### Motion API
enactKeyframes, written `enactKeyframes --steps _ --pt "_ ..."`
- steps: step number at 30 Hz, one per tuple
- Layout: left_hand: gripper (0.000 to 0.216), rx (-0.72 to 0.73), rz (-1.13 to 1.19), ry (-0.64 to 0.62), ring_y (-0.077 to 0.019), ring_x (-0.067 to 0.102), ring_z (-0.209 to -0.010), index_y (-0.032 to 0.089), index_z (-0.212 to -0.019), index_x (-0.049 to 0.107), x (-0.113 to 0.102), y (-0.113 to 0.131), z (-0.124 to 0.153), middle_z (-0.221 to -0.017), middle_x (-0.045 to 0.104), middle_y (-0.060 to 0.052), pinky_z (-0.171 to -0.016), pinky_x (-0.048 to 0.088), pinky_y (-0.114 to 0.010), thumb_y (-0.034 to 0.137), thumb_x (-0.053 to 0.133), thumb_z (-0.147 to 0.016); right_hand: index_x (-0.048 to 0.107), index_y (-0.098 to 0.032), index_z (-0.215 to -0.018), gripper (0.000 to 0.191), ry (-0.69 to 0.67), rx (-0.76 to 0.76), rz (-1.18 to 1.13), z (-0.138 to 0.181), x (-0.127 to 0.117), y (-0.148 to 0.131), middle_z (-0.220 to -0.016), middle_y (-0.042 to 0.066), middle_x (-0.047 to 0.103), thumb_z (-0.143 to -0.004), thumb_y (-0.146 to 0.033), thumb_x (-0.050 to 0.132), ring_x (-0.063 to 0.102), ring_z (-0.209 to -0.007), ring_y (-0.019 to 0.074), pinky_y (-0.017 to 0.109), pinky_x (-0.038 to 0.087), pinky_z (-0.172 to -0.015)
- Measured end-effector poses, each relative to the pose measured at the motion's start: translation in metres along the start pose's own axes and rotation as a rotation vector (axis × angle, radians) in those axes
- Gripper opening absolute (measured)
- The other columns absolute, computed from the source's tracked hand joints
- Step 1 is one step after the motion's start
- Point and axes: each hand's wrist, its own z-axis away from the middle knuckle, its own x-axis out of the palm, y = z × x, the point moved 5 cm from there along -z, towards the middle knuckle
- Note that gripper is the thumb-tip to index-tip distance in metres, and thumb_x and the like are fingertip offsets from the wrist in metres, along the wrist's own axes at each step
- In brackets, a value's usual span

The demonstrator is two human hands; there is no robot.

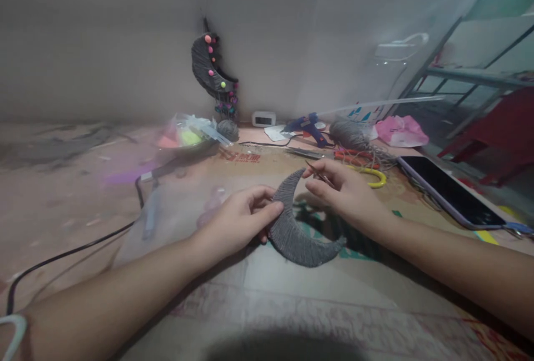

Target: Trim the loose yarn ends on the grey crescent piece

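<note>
A crescent moon wrapped in grey yarn is tilted over the cardboard, its upper tip towards my right hand. My left hand grips its outer curve, thumb on top and fingers underneath. At the upper tip, my right hand is closed round a thin, pointed tool; fingers cover most of it, so its kind is unclear. Behind that hand lie scissors with a yellow handle, partly hidden. A ball of grey yarn with loose strands sits further back.
A finished-looking crescent with coloured pompoms hangs on the wall. At the back stand a blue glue gun, a small white clock and a bowl of coloured bits. A phone lies right; a black cable crosses the left.
</note>
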Motion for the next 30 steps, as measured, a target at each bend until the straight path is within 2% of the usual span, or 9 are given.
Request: enactKeyframes --steps 3,5,11,14,18,24,30 --pt "0.023 -0.042 -0.038 -0.010 -0.0053 0.050 -0.044 0.016 -0.095 0.057 0.000 -0.001 0.001 -0.064 0.055 0.005 -0.042 0.039 -0.016 0.036 0.061 -0.084 0.058 -0.017 -0.080 0.028 -0.116 0.102 -0.156 0.000 0.011 -0.003 -0.067 -0.001 0.052 -0.082 -0.045 0.058 0.049 -0.059 0.0112 0.023 0.038 -0.053" --pt "0.023 -0.052 -0.074 -0.022 -0.0050 0.050 -0.045 0.015 -0.090 0.058 0.001 0.000 0.002 -0.065 0.054 0.005 -0.043 0.039 -0.017 0.036 0.062 -0.084 0.055 -0.017 -0.072 0.026 -0.137 0.129 -0.201 0.002 0.015 -0.005 -0.062 -0.004 0.047 -0.080 -0.042 0.060 0.044 -0.055 0.0094 0.022 0.035 -0.051" --pt "0.023 -0.004 -0.084 -0.021 -0.0056 0.050 -0.049 0.016 -0.083 0.059 0.001 0.006 0.002 -0.064 0.052 0.006 -0.046 0.041 -0.017 0.039 0.061 -0.085 0.053 -0.018 -0.068 0.019 -0.213 0.128 -0.175 0.006 0.022 -0.007 -0.060 -0.004 0.048 -0.081 -0.032 0.056 0.045 -0.055 0.0088 0.021 0.036 -0.050" --pt "0.023 -0.030 -0.103 -0.023 -0.0056 0.050 -0.047 0.015 -0.080 0.058 0.000 0.005 0.002 -0.062 0.051 0.006 -0.046 0.040 -0.018 0.038 0.061 -0.084 0.052 -0.019 -0.069 0.019 -0.180 0.081 -0.152 0.003 0.020 -0.010 -0.061 -0.004 0.048 -0.081 -0.032 0.058 0.046 -0.055 0.0090 0.021 0.037 -0.050" --pt "0.023 -0.030 -0.129 -0.035 -0.0062 0.051 -0.050 0.016 -0.079 0.060 0.002 0.007 0.003 -0.064 0.054 0.005 -0.047 0.040 -0.018 0.038 0.063 -0.083 0.053 -0.018 -0.071 0.021 -0.188 0.098 -0.098 0.004 0.020 -0.010 -0.058 -0.005 0.047 -0.085 -0.034 0.055 0.045 -0.051 0.0086 0.021 0.035 -0.047" --pt "0.029 -0.026 -0.142 0.026 -0.0065 0.048 -0.045 0.016 -0.071 0.055 0.000 0.010 0.003 -0.054 0.051 0.006 -0.044 0.037 -0.018 0.040 0.058 -0.086 0.055 -0.017 -0.072 0.028 -0.193 0.063 -0.082 0.008 0.022 -0.011 -0.061 -0.004 0.048 -0.083 -0.043 0.059 0.043 -0.055 0.0091 0.021 0.034 -0.049" --pt "0.036 -0.015 -0.085 0.007 -0.0093 0.051 -0.049 0.015 -0.078 0.057 -0.001 0.008 0.002 -0.058 0.057 0.001 -0.049 0.041 -0.021 0.043 0.041 -0.094 0.051 -0.018 -0.071 0.026 -0.150 0.112 -0.176 0.005 0.019 -0.006 -0.060 -0.005 0.045 -0.083 -0.040 0.057 0.043 -0.054 0.0087 0.021 0.036 -0.049"
